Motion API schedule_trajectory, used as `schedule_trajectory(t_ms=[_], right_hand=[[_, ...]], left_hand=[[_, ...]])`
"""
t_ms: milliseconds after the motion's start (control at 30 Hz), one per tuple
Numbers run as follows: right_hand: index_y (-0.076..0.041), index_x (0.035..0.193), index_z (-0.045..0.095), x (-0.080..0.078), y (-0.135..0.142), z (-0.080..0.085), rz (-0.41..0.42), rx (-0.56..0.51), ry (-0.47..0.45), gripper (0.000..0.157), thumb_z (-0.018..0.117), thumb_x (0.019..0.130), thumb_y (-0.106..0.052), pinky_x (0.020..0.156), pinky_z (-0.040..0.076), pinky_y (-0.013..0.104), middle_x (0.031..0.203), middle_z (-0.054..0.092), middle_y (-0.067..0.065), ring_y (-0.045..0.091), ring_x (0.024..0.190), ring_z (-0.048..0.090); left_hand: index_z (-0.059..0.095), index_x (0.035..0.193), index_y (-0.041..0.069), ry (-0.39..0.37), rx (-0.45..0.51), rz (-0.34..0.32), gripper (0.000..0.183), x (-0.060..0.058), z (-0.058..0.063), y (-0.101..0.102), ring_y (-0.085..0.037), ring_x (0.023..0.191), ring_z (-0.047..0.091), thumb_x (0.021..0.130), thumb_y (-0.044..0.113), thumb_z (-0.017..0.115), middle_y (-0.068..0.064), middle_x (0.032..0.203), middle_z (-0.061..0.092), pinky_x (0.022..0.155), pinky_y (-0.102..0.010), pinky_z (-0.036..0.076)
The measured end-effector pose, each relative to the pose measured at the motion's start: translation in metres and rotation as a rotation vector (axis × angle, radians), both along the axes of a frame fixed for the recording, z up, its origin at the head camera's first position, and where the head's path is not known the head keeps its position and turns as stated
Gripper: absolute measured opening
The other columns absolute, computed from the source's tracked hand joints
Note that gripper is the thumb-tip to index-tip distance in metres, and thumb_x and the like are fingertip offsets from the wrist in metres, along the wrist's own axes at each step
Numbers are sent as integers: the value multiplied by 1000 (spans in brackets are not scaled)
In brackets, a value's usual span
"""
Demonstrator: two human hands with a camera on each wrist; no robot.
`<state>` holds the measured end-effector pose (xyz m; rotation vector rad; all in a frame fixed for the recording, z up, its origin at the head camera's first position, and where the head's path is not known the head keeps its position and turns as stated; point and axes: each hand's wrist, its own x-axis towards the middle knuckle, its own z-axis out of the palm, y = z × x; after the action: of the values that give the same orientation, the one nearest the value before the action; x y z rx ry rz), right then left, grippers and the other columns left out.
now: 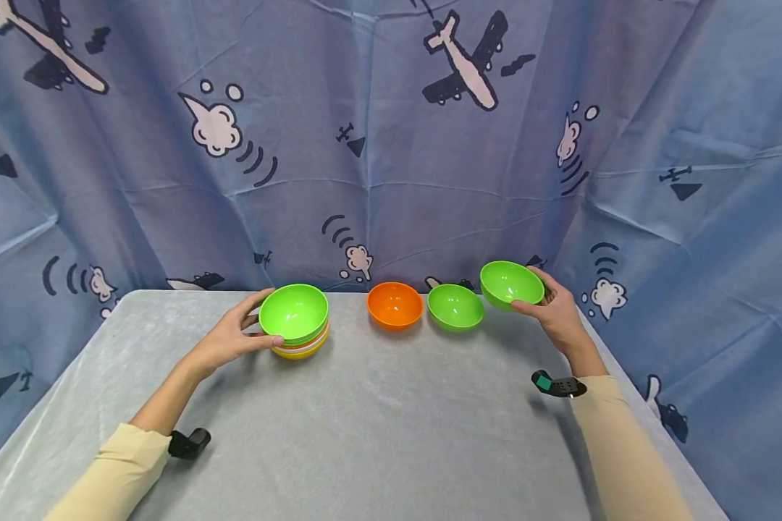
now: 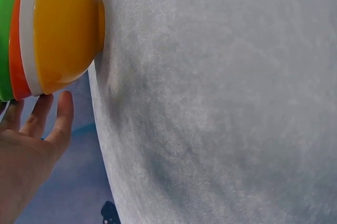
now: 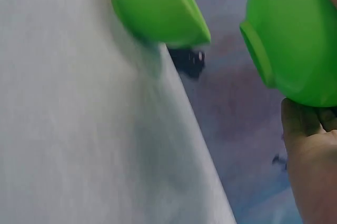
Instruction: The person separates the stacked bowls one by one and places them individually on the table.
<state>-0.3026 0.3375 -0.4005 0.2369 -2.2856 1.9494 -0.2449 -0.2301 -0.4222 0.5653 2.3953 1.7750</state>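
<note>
While the left hand (image 1: 226, 341) grips a multicoloured stack of round plastic bowls (image 1: 295, 318), the right hand (image 1: 559, 312) holds a glossy green plastic bowl (image 1: 510, 285)

Moderately parted, the left fingers and thumb curve against the stack's side. The right fingers, likewise spread, clasp their bowl above the pale grey table (image 1: 391, 434). Left of them rest a round green plastic bowl (image 1: 455, 308) and, farther off, a round orange plastic bowl (image 1: 394, 305).

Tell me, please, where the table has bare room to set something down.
The widest free patch of the table lies in the front middle, between left sleeve and right sleeve. A small gap opens between the stack and the orange bowl. The back right is crowded: orange bowl, green bowl, then the held bowl in the right hand.
</note>
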Motion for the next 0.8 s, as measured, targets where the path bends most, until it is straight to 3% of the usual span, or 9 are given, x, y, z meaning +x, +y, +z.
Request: schedule_trajectory(t_ms=[200, 433, 700, 800], right_hand=[[-6, 146, 29, 0, 20, -18, -70, 94, -33, 84, 78, 77, -8, 83, 44, 13, 142, 32, 15, 23, 123, 38], [-5, 147, 27, -4, 32, -41, -91, 158, -82, 89, 80, 76, -17, 86, 42, 13, 144, 29, 17, 25, 124, 37], [-4, 148, 22, -4, 31, -50, -73, 171, -146, 94, 80, 76, -19, 90, 41, 16, 147, 24, 16, 31, 129, 30], [-3, 148, 21, -5, 29, -52, -61, 173, -147, 94, 80, 76, -17, 96, 38, 25, 147, 23, 17, 32, 130, 29]], left_hand=[[27, 147, 22, -3, -22, 22, 88, 0, 0, 1, -33, 131, 31, 77, 22, 79, -4, 149, 23, 98, -48, 38], [26, 148, 20, 6, -15, 11, 87, -1, -3, 2, -35, 131, 30, 78, 20, 78, -6, 149, 23, 98, -49, 36], [28, 147, 24, -6, -21, 29, 87, 0, -2, 2, -33, 131, 31, 77, 23, 79, -3, 149, 24, 99, -48, 36], [27, 147, 22, 2, -23, 26, 87, 0, -2, 2, -35, 131, 30, 77, 22, 79, -6, 149, 22, 99, -50, 35]])
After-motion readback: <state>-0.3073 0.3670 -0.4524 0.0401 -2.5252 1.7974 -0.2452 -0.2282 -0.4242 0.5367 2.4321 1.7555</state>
